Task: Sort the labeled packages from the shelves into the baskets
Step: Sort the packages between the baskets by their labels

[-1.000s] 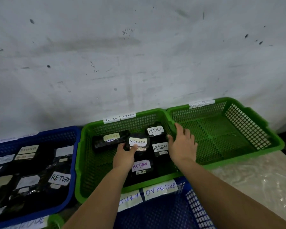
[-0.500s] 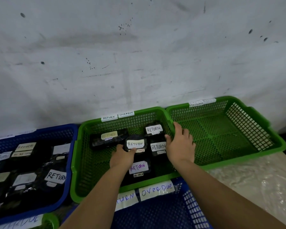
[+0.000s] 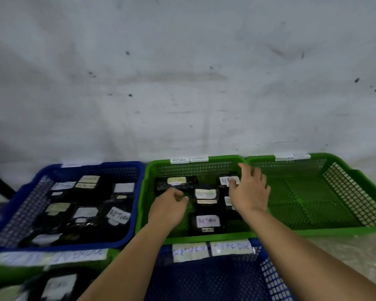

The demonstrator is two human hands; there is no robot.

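The middle green basket (image 3: 149, 213) holds several black wrapped packages with white RETURN labels. My left hand (image 3: 168, 208) is inside it with fingers curled, pinching the lower edge of the long black package with a yellowish label (image 3: 176, 183). To its right lie the centre package (image 3: 205, 195) and the front package (image 3: 207, 222). My right hand (image 3: 249, 191) hovers with fingers spread over the back-right RETURN package (image 3: 225, 180), fingertips touching its label. The view is blurred by motion.
A blue basket (image 3: 30, 203) full of labelled black packages stands at the left. An empty green basket (image 3: 313, 205) stands at the right. A blue basket (image 3: 215, 276) tagged RETURN and OVERDUE sits in front, below my arms. A white wall rises behind.
My left hand has left the centre package and moved left to the yellowish-labelled one. My right hand lifted off the right-hand packages and spread toward the back one. The view swung left.
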